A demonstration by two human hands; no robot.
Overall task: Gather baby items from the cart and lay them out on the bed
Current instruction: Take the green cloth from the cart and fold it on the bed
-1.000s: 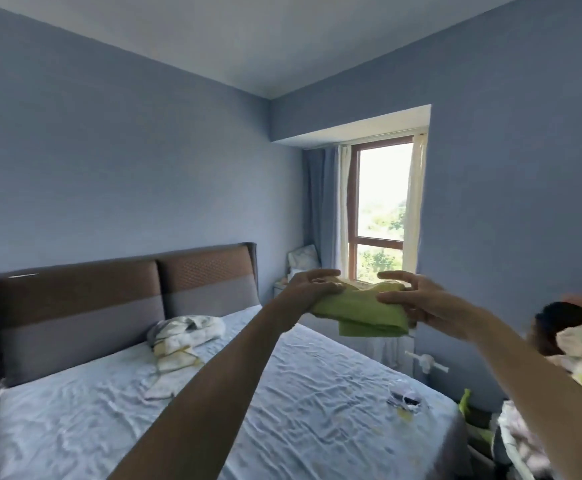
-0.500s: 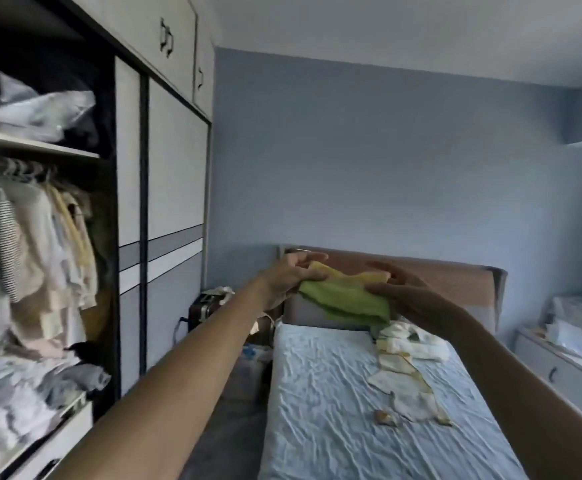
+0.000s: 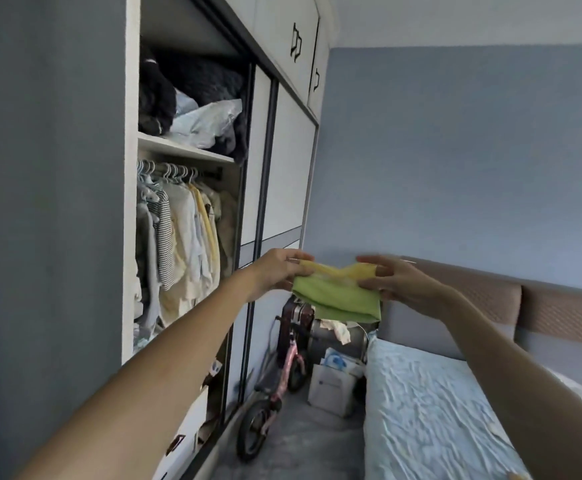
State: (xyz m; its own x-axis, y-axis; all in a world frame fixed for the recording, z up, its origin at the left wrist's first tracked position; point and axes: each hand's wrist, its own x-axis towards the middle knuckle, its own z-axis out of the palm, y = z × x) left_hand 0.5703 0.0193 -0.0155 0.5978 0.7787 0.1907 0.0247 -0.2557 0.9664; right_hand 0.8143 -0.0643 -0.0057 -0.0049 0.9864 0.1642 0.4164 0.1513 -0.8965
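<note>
A folded green and yellow baby cloth [image 3: 338, 296] hangs in the air at chest height, held between both hands. My left hand [image 3: 279, 271] grips its left edge and my right hand [image 3: 400, 282] grips its right edge, both arms stretched forward. The bed [image 3: 428, 410], with a wrinkled light blue sheet and a brown padded headboard [image 3: 559, 313], lies low on the right, under my right arm. The cart is out of view.
An open wardrobe [image 3: 185, 237] with hanging baby clothes fills the left. In the narrow gap between wardrobe and bed stand a pink balance bike [image 3: 275, 393], a dark suitcase [image 3: 296, 320] and a white bag [image 3: 331, 389].
The view has swung left, from the window and bed to the wardrobe. Both hands have kept hold of the green and yellow cloth throughout.
</note>
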